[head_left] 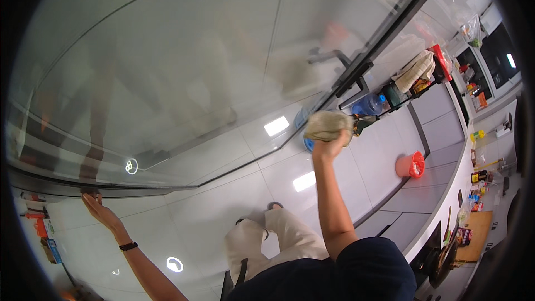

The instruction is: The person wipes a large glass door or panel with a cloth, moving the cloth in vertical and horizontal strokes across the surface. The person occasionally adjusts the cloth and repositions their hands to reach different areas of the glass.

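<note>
A large glass door (pixel 184 78) with a dark frame fills the upper left and reflects the room. My left hand (pixel 106 214) is at its lower left edge, fingers stretched out and touching the dark frame. In my right hand (pixel 330 147) is a folded, greenish-beige cloth (pixel 325 124), gripped from below. The cloth is near the door's right edge, just below the black door handle (pixel 356 85). Whether the cloth touches the glass, I cannot tell.
A blue water jug (pixel 369 104) stands by a black rack with a draped towel (pixel 415 71). On the tiled floor is a red bin (pixel 410 165). A white counter (pixel 454 189) with bottles, a pan (pixel 443 265) and a cutting board (pixel 475 234) runs along the right.
</note>
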`<state>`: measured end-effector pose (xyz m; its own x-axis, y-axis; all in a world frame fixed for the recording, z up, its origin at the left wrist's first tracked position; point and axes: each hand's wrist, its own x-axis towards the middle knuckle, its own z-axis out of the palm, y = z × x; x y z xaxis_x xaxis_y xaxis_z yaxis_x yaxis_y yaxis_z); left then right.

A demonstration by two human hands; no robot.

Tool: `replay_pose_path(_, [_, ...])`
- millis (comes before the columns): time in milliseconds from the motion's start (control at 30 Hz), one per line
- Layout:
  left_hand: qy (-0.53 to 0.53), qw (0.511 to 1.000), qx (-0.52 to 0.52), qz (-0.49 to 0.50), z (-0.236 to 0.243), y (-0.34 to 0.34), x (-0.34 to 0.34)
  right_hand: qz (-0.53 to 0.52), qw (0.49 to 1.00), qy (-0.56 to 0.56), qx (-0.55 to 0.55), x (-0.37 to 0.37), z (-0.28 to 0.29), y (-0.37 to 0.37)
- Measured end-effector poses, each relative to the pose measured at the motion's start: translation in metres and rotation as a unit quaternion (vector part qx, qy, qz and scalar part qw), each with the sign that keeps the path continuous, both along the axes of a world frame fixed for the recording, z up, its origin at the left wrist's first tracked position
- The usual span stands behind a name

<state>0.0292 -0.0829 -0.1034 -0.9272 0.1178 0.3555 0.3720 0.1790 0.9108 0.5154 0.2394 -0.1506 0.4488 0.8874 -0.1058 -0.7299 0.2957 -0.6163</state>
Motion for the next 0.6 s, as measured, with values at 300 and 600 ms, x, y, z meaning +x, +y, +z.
replay_pose_path(300, [-0.055,0.998,-0.014,-0.014,-0.007,0.018,-0.016,-0.139,0.802,-0.579,0.047,0.053,0.081,0.072])
replay_pose_path(600, [-0.100,0.994,0.013,-0.030,-0.007,0.016,-0.008,-0.196,0.812,-0.548,0.048,0.015,0.081,0.038])
